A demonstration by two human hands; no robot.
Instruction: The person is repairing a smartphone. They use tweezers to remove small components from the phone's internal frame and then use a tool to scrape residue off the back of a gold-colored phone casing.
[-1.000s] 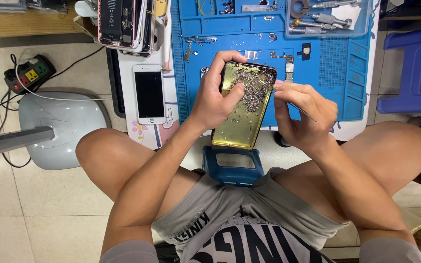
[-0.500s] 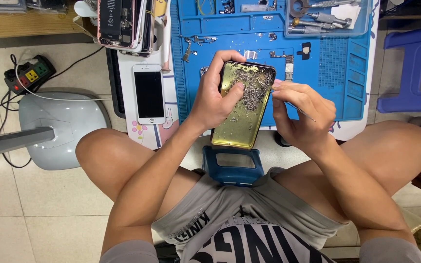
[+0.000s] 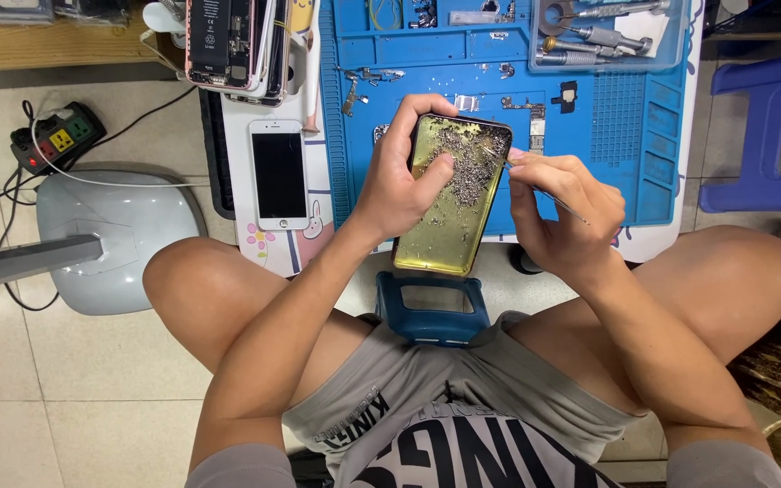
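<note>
While seated over the blue stool (image 3: 433, 309), holding a gold phone-shaped tray (image 3: 452, 194) in the left hand (image 3: 399, 176), fingers curled round its left edge and top, thumb pressed down onto the inner face. Tray tilted, held above the near edge of the blue work mat (image 3: 625, 136), between both hands and over the lap. Heaped in its upper half, a pile of tiny silver screws (image 3: 469, 155); scattered singly lower down.

Right hand (image 3: 567, 203) just beside the tray's right edge, fingers pinched together on thin tweezers (image 3: 549, 194), tip reaching the tray rim by the screw pile. Cannot tell whether anything sits between the tips.

On the mat: small metal parts and a clear tray of screwdrivers (image 3: 603, 36) at the far right. Left of the mat, 1 white phone (image 3: 279, 173) lying face up, well apart from the hands, and beyond it a stack of opened phones (image 3: 232, 41). On the tiled floor at left, a grey fan base (image 3: 106, 235) and a black power strip (image 3: 58, 137) with cables. At right, a blue plastic chair (image 3: 761, 126).
</note>
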